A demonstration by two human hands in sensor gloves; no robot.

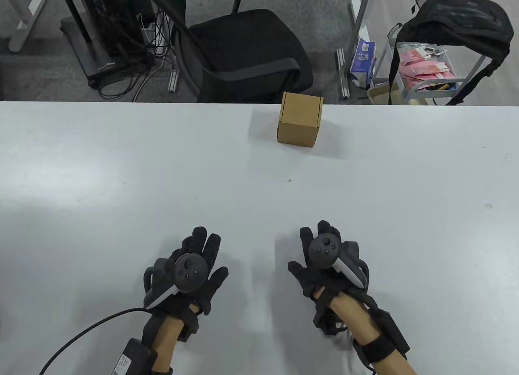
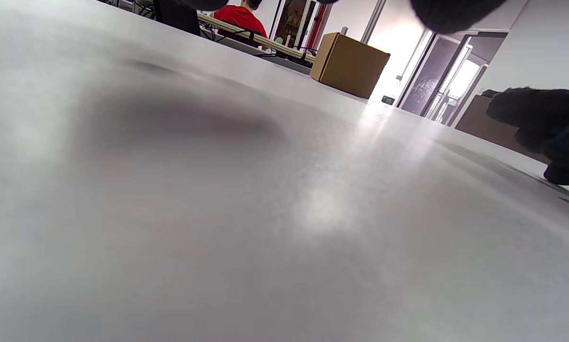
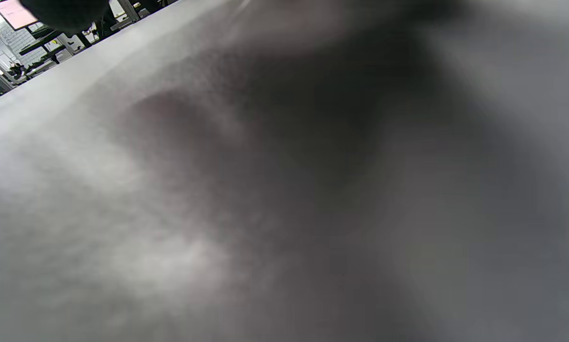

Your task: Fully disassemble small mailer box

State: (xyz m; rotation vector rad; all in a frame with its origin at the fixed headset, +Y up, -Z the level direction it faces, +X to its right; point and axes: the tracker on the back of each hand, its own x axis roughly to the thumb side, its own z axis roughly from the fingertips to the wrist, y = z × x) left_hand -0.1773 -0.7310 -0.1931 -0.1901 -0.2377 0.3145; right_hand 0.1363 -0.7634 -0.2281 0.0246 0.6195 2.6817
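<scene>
A small brown cardboard mailer box (image 1: 299, 118) stands closed near the far edge of the white table (image 1: 121, 180); it also shows in the left wrist view (image 2: 350, 65). My left hand (image 1: 194, 265) rests flat on the table near the front edge, fingers spread, holding nothing. My right hand (image 1: 326, 258) rests flat beside it, also empty, and shows at the right of the left wrist view (image 2: 545, 128). Both hands are far from the box. The right wrist view shows only blurred table surface.
Beyond the table's far edge are a black office chair (image 1: 247, 54), a tangle of cables (image 1: 129, 46) and a cart (image 1: 425, 72) with pink packets and a black bag. A cable (image 1: 81, 334) runs from my left wrist over the table.
</scene>
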